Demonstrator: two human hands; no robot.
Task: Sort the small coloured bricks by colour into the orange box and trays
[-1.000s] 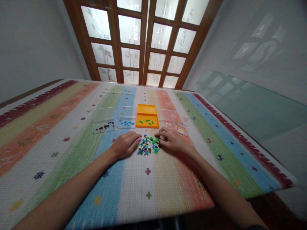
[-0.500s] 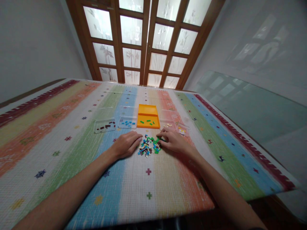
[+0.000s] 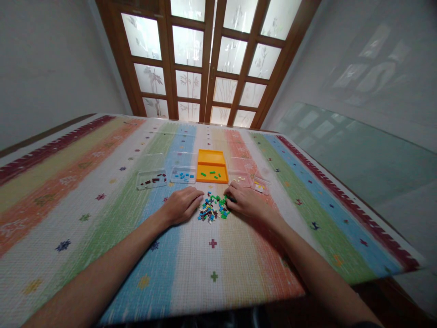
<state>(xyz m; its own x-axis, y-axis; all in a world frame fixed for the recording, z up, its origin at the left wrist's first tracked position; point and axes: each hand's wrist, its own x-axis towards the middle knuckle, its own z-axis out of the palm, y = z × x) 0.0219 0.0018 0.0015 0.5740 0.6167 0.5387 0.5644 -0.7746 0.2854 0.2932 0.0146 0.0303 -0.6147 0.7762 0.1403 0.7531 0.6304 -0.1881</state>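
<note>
Pale wall (image 3: 51, 59) is shown at far left, beyond a table covered by a striped cloth (image 3: 198, 259) printed with small motifs. All places are given from the open orange case (image 3: 209, 177), in which green pieces (image 3: 212, 172) are laid. Well left of the case is set a clear tray (image 3: 153, 186) of brown pieces (image 3: 154, 180); just left of it, a second tray (image 3: 183, 181) of blue pieces (image 3: 186, 176). On its near left side, the left hand (image 3: 182, 206) is rested on the cloth, fingers loosely curled; whether anything is held cannot be told. Behind the case, wooden doors (image 3: 207, 68) are fitted with frosted panes (image 3: 187, 45). On its near side, mixed bricks (image 3: 208, 212) are piled. Nearer and right of it, the right hand (image 3: 243, 200) is placed at the pile's edge, fingers bent; any hold is hidden. Right of the case, cream pieces (image 3: 241, 178) and yellow pieces (image 3: 260, 187) are kept in trays; far right, a greenish panel (image 3: 358, 141) is seen.
</note>
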